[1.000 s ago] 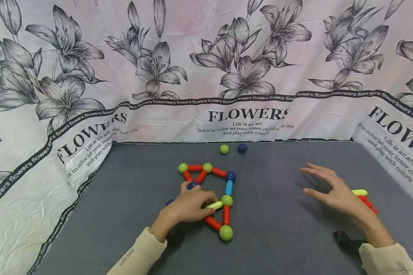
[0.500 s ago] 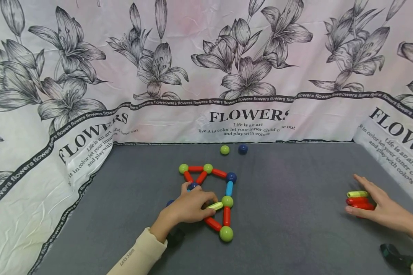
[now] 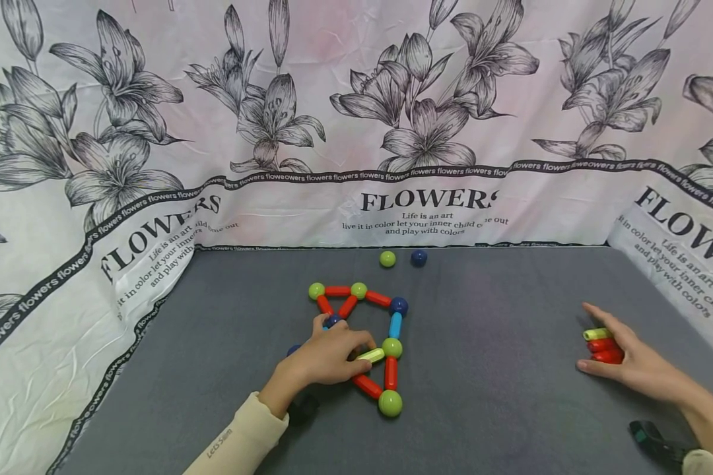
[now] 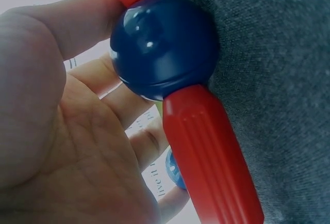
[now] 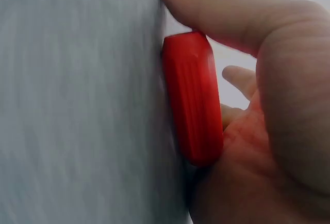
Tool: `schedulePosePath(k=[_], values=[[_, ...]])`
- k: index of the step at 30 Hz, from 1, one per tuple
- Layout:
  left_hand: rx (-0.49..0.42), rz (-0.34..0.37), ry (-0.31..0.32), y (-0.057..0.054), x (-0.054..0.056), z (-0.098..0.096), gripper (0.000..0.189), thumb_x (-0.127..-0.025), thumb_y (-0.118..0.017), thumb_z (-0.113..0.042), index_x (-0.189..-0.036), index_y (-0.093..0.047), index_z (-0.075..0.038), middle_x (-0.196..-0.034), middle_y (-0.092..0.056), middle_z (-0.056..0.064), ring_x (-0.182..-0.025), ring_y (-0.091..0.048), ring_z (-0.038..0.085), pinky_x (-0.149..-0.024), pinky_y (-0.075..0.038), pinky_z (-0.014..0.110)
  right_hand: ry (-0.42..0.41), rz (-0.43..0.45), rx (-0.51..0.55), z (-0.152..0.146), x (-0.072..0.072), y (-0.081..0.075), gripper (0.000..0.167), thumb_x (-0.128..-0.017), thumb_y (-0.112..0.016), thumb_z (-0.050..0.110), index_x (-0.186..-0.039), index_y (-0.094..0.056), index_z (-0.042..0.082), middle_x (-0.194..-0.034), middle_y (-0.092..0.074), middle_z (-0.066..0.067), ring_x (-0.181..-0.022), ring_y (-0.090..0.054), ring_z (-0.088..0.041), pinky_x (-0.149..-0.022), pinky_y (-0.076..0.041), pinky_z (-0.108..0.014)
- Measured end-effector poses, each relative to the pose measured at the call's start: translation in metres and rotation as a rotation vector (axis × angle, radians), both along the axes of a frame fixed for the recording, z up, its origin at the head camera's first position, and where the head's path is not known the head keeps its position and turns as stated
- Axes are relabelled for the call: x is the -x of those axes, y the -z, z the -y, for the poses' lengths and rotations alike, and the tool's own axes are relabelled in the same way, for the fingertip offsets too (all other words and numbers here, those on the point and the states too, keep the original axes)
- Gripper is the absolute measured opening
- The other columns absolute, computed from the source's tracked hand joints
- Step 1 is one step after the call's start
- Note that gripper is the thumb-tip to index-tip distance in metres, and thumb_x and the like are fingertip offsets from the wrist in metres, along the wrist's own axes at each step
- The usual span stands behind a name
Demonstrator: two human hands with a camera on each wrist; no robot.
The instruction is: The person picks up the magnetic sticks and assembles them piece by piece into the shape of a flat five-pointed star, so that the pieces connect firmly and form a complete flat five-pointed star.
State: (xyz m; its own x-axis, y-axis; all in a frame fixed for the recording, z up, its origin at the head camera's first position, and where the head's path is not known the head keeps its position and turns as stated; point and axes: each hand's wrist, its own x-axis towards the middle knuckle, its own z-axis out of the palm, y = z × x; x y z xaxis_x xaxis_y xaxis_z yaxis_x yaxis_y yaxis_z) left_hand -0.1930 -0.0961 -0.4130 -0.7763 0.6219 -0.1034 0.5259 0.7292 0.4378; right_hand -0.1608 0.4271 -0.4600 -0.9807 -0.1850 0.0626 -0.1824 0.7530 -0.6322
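Note:
In the head view my left hand (image 3: 327, 353) rests over a flat frame of magnetic rods and balls, gripping its middle. A yellow-green rod (image 3: 371, 356) shows between thumb and index finger, its end at a green ball (image 3: 392, 347). In the left wrist view the thumb touches where a red rod meets a blue ball (image 4: 165, 46); another red rod (image 4: 211, 157) joins below. My right hand (image 3: 642, 359) lies around a small row of loose rods, one yellow-green rod (image 3: 597, 334) and red rods (image 3: 606, 356). Its thumb and index finger stand apart; the right wrist view shows one red rod (image 5: 193, 100) against the hand.
A loose green ball (image 3: 387, 258) and a loose dark blue ball (image 3: 418, 258) lie at the back of the grey table (image 3: 481, 396). Behind rises a flower-printed cloth (image 3: 344, 218). A large green ball (image 3: 390, 403) forms the frame's near corner.
My right hand first went right and down to the loose rods. Over the last half second it has moved left, and the rods have slid left with it. The left hand has stayed put.

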Motion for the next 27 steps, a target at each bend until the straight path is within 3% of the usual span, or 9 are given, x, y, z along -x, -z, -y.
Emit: schedulePosePath(k=[1,2,3,4,6,7,9,22,27], values=[[-0.001,0.001,-0.001,0.000,0.000,0.000,0.016,-0.095,-0.072,-0.030,-0.111,-0.070,-0.025,-0.069,-0.053,-0.011,-0.085,-0.046,0.008,-0.116,-0.011,0.068,-0.006,-0.014,-0.003,0.003,0.001,0.000,0.102,-0.090,-0.079,0.022,-0.165,-0.010,0.023,-0.154,-0.026,-0.032,-0.131,-0.024,0.004,-0.089,-0.010,0.003],[-0.001,0.001,-0.001,0.000,0.000,0.001,0.016,-0.095,-0.072,-0.030,-0.111,-0.070,-0.025,-0.070,-0.053,-0.012,-0.085,-0.046,0.008,-0.116,-0.011,0.068,-0.010,-0.015,-0.005,0.006,0.002,0.000,0.101,-0.090,-0.079,0.022,-0.165,-0.012,0.022,-0.153,-0.027,-0.030,-0.130,-0.024,0.003,-0.093,-0.015,-0.001],[-0.002,0.001,-0.001,0.000,0.000,0.001,0.016,-0.095,-0.072,-0.030,-0.111,-0.070,-0.025,-0.070,-0.053,-0.012,-0.085,-0.046,0.008,-0.116,-0.011,0.068,-0.019,-0.003,0.003,0.011,0.004,-0.002,0.101,-0.090,-0.079,0.023,-0.165,-0.012,0.022,-0.154,-0.027,-0.030,-0.135,-0.025,-0.005,-0.102,-0.019,-0.009],[-0.002,0.001,-0.002,0.000,0.000,0.001,0.016,-0.095,-0.072,-0.030,-0.111,-0.070,-0.025,-0.070,-0.053,-0.012,-0.085,-0.046,0.008,-0.116,-0.011,0.068,-0.025,0.017,0.009,0.015,0.006,-0.003,0.101,-0.090,-0.079,0.024,-0.165,-0.011,0.022,-0.155,-0.025,-0.030,-0.138,-0.025,-0.016,-0.110,-0.023,-0.020],[-0.001,0.001,-0.002,0.000,0.000,0.001,0.016,-0.095,-0.072,-0.030,-0.111,-0.070,-0.025,-0.070,-0.053,-0.012,-0.085,-0.046,0.009,-0.116,-0.011,0.069,-0.028,0.067,0.011,0.025,0.012,-0.007,0.102,-0.090,-0.078,0.029,-0.165,-0.009,0.023,-0.158,-0.021,-0.031,-0.139,-0.023,-0.040,-0.112,-0.027,-0.047],[0.000,0.001,-0.002,0.000,0.000,0.002,0.016,-0.095,-0.072,-0.030,-0.111,-0.070,-0.025,-0.070,-0.053,-0.012,-0.084,-0.046,0.009,-0.116,-0.011,0.069,-0.033,0.090,0.018,0.030,0.015,-0.008,0.103,-0.090,-0.079,0.030,-0.165,-0.008,0.023,-0.159,-0.019,-0.031,-0.135,-0.023,-0.049,-0.106,-0.028,-0.059],[0.005,-0.003,-0.002,0.001,0.000,0.002,0.017,-0.095,-0.072,-0.031,-0.111,-0.070,-0.025,-0.070,-0.053,-0.012,-0.084,-0.046,0.009,-0.116,-0.011,0.068,-0.044,0.121,0.037,0.042,0.022,-0.010,0.105,-0.090,-0.079,0.032,-0.165,-0.006,0.023,-0.160,-0.016,-0.033,-0.135,-0.023,-0.054,-0.095,-0.028,-0.072],[0.002,-0.006,-0.002,0.002,0.000,0.001,0.017,-0.095,-0.073,-0.032,-0.111,-0.071,-0.028,-0.071,-0.053,-0.013,-0.082,-0.045,0.009,-0.111,-0.016,0.065,-0.130,0.122,0.132,0.110,0.058,-0.012,0.107,-0.087,-0.082,0.032,-0.165,-0.010,0.022,-0.167,-0.010,-0.028,-0.148,-0.014,-0.056,-0.104,-0.021,-0.079],[-0.013,-0.010,0.001,0.000,0.000,0.002,0.014,-0.094,-0.073,-0.031,-0.108,-0.071,-0.028,-0.070,-0.053,-0.013,-0.080,-0.044,0.009,-0.109,-0.018,0.064,-0.123,0.099,0.120,0.109,0.057,-0.016,0.096,-0.091,-0.078,0.034,-0.164,-0.017,0.025,-0.165,-0.022,-0.023,-0.142,-0.029,-0.043,-0.106,-0.031,-0.066]])
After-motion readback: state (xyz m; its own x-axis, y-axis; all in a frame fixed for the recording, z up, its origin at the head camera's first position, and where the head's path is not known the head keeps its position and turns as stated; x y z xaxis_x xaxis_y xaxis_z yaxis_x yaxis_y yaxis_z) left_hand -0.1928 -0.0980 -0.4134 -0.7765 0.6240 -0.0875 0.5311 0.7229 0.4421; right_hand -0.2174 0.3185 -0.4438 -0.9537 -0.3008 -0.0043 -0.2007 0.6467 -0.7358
